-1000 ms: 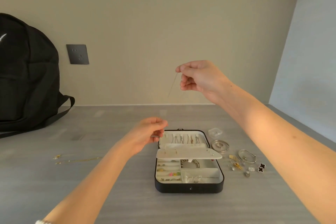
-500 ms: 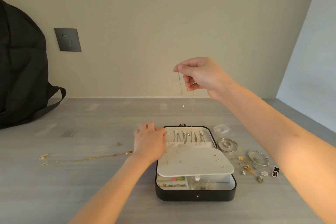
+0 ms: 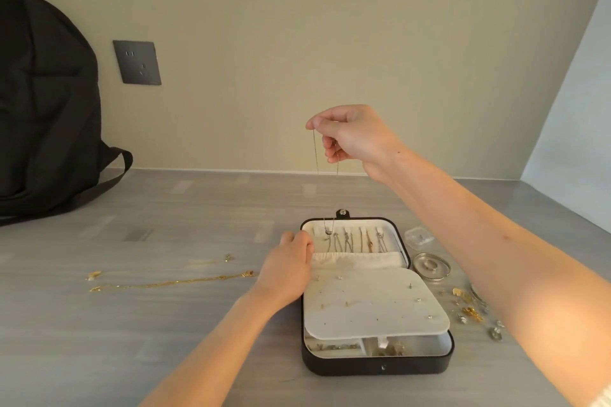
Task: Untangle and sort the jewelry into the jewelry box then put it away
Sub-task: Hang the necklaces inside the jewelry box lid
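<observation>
Silver, fine-linked: the necklace chain (image 3: 316, 155) hangs in two strands from your right grip (image 3: 355, 139), which is raised above the desk (image 3: 132, 340) with thumb and forefinger pinched on the chain and the other fingers curled beneath. The strands drop straight down, and the small pendant at the bottom sits just at the far left of the open lid of the jewelry box (image 3: 377, 368), beside the row of chains already hooked there. Whether the pendant touches the lining, you cannot tell from this view. The box is black outside and white inside, lying right of the desk's middle, its lid flat toward the far edge and its base toward the near edge. A white earring panel (image 3: 373, 304) studded with small posts covers most of the base, so only a strip of compartments shows at the front. Your left grip (image 3: 291, 269) lies back-up on the box's left rim where lid and base meet, fingers bent over the edge. Whether it clamps the rim or only rests there cannot be told. Toward the left edge of the desk, two gold chains (image 3: 172, 281) lie stretched out, apart from the box. Between the box and the right edge are a small clear case (image 3: 420, 236), a round clear container (image 3: 431, 266) and a scatter of loose small pieces (image 3: 472, 312), partly hidden by your right forearm. A black backpack (image 3: 43, 102) stands at the far left corner, against the wall, with a dark wall socket (image 3: 137, 62) beside it.
</observation>
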The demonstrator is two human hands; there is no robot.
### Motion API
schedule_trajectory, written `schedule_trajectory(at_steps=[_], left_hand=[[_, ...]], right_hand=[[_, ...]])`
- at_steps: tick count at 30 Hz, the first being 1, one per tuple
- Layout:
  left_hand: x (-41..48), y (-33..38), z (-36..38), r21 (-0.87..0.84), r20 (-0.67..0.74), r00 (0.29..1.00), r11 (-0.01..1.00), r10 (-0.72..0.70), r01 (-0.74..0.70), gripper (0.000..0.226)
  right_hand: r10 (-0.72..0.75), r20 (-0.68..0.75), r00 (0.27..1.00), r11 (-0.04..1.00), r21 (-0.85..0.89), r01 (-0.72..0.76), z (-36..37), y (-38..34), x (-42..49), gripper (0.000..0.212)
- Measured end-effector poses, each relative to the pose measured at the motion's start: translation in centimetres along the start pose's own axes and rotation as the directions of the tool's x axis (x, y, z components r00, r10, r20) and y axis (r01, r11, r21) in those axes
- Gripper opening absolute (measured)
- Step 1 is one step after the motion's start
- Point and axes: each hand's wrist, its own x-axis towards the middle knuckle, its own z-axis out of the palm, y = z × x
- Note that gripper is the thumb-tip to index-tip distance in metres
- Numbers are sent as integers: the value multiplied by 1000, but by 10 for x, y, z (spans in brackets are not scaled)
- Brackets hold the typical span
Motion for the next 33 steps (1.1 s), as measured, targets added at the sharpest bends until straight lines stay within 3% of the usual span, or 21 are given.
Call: schedule_trajectory(at_steps=[12, 23, 33], left_hand=[[-7, -3, 6, -108, -182, 978, 987, 99, -120, 15], [-7, -6, 9, -114, -267, 948, 971, 172, -208, 15], [-7, -5, 8, -108, -265, 949, 973, 168, -203, 24]], right_hand=[[49, 28, 998, 999, -14, -48, 10, 16, -6, 16], [186, 133, 973, 957, -249, -149, 22, 63, -17, 13], [-87, -87, 992, 966, -251, 62, 24, 39, 0, 15]])
